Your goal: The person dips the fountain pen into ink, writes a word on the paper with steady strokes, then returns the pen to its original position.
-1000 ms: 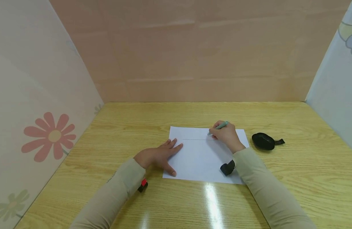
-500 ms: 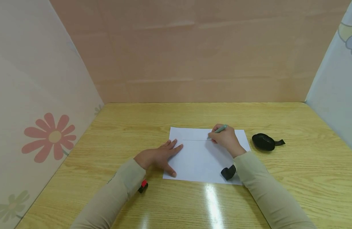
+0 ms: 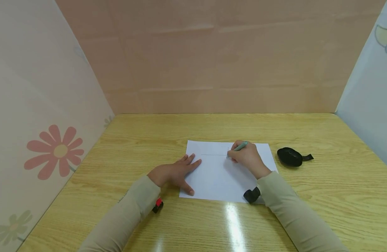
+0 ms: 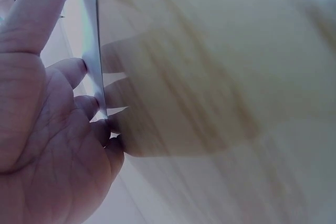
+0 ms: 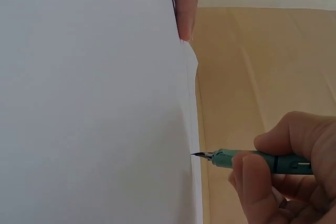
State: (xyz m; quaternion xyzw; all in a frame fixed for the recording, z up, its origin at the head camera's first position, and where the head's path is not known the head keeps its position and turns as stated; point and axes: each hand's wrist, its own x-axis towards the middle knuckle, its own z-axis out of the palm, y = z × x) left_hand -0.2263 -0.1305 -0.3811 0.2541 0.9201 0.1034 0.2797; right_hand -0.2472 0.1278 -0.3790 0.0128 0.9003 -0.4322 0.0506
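A white sheet of paper [image 3: 215,182] lies on the wooden table, with a thin horizontal line [image 3: 212,154] drawn across its upper part. My left hand [image 3: 179,172] rests with spread fingers on the sheet's left edge. Between thumb and fingers, my right hand [image 3: 248,156] pinches a green fountain pen [image 5: 247,160]. The pen's metal nib [image 5: 201,155] meets the paper in the right wrist view. A short vertical stroke [image 3: 228,149] stands at the horizontal line's right end, running down to the nib. In the left wrist view the palm [image 4: 52,182] shows beside the paper's edge.
A black oval object with a short strap [image 3: 289,156] lies on the table right of the sheet. Black gear [image 3: 251,195] sits at the right wrist, over the paper. A red and black piece [image 3: 158,204] shows beneath the left wrist. A tan wall [image 3: 212,63] rises behind the table.
My right hand has moved slightly toward me with the fountain pen, and a short vertical stroke now shows at the horizontal line's right end. The left hand has stayed in place.
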